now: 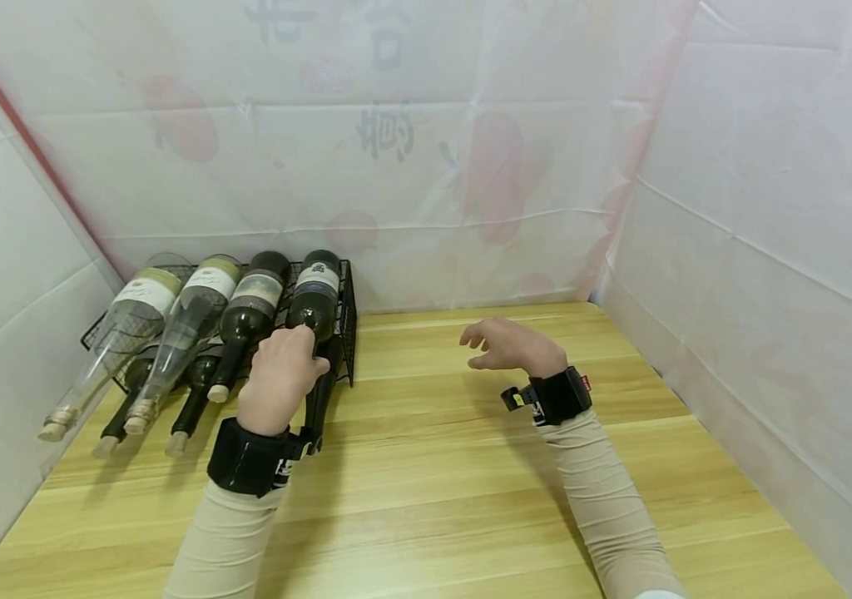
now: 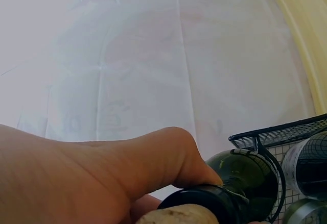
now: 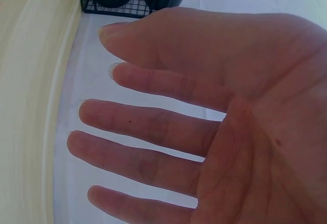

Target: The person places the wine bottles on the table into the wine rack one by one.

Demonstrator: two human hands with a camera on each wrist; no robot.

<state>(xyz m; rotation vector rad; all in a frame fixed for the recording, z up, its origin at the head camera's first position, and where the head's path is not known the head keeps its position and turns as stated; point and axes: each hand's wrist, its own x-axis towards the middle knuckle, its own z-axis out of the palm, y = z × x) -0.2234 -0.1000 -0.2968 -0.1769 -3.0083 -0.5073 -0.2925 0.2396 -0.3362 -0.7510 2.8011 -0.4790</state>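
My left hand (image 1: 276, 378) grips the neck of a dark green wine bottle (image 1: 317, 287) with a white label, the rightmost in the top row of a black wire wine rack (image 1: 352, 324). In the left wrist view the thumb (image 2: 168, 155) lies along the neck, with the cork (image 2: 179, 215) near the camera and the green shoulder (image 2: 245, 178) beyond. From the head, the hand covers most of that neck. My right hand (image 1: 512, 345) hovers over the table, holding nothing; in the right wrist view its fingers (image 3: 148, 127) are spread and nearly straight.
Left of the held bottle lie another dark bottle (image 1: 254, 304) and two clear bottles (image 1: 179, 329), corked necks jutting forward. More dark bottles (image 1: 197, 391) occupy the lower row. The wooden table (image 1: 426, 491) is bounded by white sheets (image 1: 426, 191) behind and at both sides.
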